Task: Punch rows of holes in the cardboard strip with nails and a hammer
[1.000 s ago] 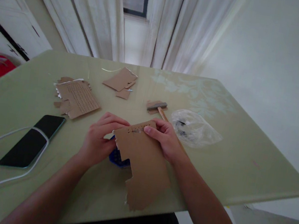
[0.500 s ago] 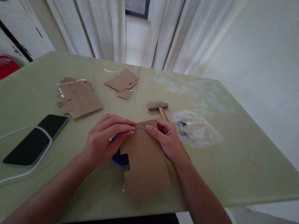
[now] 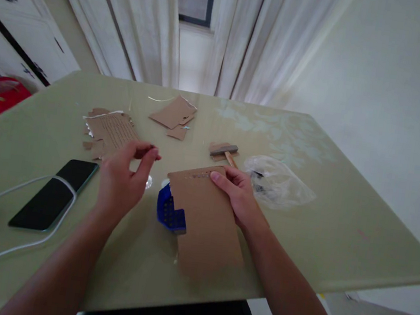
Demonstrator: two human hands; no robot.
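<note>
My right hand [image 3: 234, 192] grips the upper right edge of a brown cardboard piece [image 3: 210, 225], thumb on top. Along the cardboard's top edge runs a row of small holes, several with shiny bits in them. A blue object with holes [image 3: 171, 212] lies partly hidden under the cardboard's left side. Raised to the left of the cardboard and apart from it, my left hand [image 3: 123, 176] has thumb and fingertips pinched together. Anything between those fingertips is too small to make out. Small shiny pieces [image 3: 149, 182] lie on the table just beside this hand.
A hammer [image 3: 224, 151] rests on cardboard scrap beyond my right hand, beside a clear plastic bag [image 3: 277, 182]. Punched cardboard [image 3: 106, 130] and other cardboard pieces [image 3: 175, 113] lie farther back. To the left are a phone [image 3: 52, 195] and a white cable [image 3: 62, 220] across it.
My left hand has left the cardboard's top edge and moved left, uncovering more of the blue object. My right hand stays gripping the cardboard.
</note>
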